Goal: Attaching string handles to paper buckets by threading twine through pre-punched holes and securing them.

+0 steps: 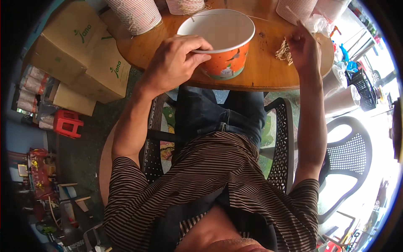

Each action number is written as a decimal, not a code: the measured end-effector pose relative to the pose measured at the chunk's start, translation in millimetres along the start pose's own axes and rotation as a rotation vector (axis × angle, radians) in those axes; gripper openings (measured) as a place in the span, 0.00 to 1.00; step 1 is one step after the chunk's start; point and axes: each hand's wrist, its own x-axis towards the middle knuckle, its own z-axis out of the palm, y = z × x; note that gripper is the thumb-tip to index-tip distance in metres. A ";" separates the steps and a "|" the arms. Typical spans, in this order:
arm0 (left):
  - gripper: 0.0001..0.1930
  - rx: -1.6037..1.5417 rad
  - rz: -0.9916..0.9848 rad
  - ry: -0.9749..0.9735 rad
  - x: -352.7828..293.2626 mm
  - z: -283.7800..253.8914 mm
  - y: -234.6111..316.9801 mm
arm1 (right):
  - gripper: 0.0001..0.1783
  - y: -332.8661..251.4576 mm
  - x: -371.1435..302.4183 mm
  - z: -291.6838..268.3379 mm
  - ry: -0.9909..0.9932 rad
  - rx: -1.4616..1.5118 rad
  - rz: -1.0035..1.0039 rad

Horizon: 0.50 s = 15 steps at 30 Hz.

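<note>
Left hand (174, 61), nearer, pinches upright bucket (226, 61) by rim, bucket toward two o'clock; right hand (305, 50) apart, curled, grip unclear.

White glare right, dimmer left (edges curve into black).

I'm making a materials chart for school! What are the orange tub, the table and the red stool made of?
The orange tub looks like smooth coated paperboard, from its printed outside and white inside, though it could be plastic. The table seems varnished wood: grain, a dark knot and some shine. The red stool is probably smooth moulded plastic, being one even colour.
</note>
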 end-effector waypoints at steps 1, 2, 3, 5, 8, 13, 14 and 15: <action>0.06 -0.017 0.009 -0.060 -2.2 -5.0 2.1 | 0.05 1.3 -16.2 -5.5 0.017 -0.017 0.033; 0.06 -0.045 -0.036 -0.119 -2.9 -8.5 5.3 | 0.04 3.8 -29.4 -10.8 0.035 -0.033 0.067; 0.06 -0.043 -0.035 -0.132 -1.2 -8.9 8.5 | 0.04 7.7 -38.7 -17.1 0.045 -0.023 0.067; 0.06 0.014 0.053 -0.157 2.9 -7.4 14.4 | 0.04 14.6 -56.5 -27.6 -0.032 -0.044 0.076; 0.07 0.026 0.009 -0.171 11.5 3.3 26.4 | 0.08 16.5 -86.6 -16.1 0.081 -0.182 0.086; 0.08 -0.027 0.001 -0.121 22.6 29.4 40.9 | 0.08 17.9 -131.7 4.1 0.066 -0.313 0.080; 0.09 -0.054 0.013 -0.065 24.6 34.4 43.3 | 0.08 17.7 -137.9 5.4 0.069 -0.350 0.086; 0.09 -0.057 0.021 -0.081 26.2 37.9 44.6 | 0.09 16.1 -141.1 2.1 -0.003 -0.398 0.088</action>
